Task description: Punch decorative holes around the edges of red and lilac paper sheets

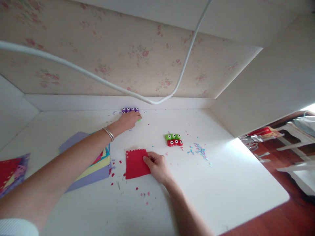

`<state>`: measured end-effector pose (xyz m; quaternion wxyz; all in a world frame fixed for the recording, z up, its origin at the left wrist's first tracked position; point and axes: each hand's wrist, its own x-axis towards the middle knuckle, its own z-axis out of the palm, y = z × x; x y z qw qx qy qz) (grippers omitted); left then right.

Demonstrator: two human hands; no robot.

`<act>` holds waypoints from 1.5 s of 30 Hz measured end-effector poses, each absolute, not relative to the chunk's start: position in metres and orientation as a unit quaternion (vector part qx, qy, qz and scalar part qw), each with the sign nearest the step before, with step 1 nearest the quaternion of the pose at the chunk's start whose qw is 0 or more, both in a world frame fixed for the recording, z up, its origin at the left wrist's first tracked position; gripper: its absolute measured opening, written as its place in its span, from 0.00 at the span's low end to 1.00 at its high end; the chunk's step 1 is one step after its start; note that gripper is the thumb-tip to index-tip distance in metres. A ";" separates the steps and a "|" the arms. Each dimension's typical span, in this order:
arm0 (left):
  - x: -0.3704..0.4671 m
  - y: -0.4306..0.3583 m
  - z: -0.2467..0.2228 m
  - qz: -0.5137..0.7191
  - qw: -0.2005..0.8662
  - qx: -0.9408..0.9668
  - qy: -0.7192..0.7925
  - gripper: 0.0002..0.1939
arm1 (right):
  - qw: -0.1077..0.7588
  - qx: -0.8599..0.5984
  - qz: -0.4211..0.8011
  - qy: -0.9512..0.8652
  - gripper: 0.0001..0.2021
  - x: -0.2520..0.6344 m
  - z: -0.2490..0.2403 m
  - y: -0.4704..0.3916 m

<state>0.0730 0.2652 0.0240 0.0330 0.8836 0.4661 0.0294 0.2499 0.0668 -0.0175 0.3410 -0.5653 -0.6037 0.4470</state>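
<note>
My right hand (157, 166) pinches the right edge of a red paper square (136, 165), whose top and left edges have small punched holes. My left hand (128, 120) reaches to the back of the table, just in front of a row of purple punches (130, 109). A bit of green shows under its fingertips, and the fingers are bent over it; the object is mostly hidden. Right of centre, green punches (173, 136) stand behind red punches (175, 143), touching them. Neither hand touches these.
Coloured paper sheets (94, 177) lie under my left forearm. Punched papers (10, 172) are at the far left. Blue and pink confetti (200, 150) lies at the right, with red bits near the square. A white cable (113, 86) hangs in front of the wall.
</note>
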 end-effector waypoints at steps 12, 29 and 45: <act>0.024 0.209 0.011 0.052 0.072 0.879 0.468 0.15 | 0.430 -0.544 0.548 -0.467 0.16 0.250 -0.031 0.069; 0.005 0.081 -0.026 0.325 0.312 0.721 0.526 0.13 | 0.456 -0.520 0.589 -0.418 0.16 0.247 -0.026 0.070; 0.004 0.081 -0.027 0.322 0.258 0.768 0.490 0.13 | 0.431 -0.536 0.569 -0.450 0.15 0.246 -0.027 0.069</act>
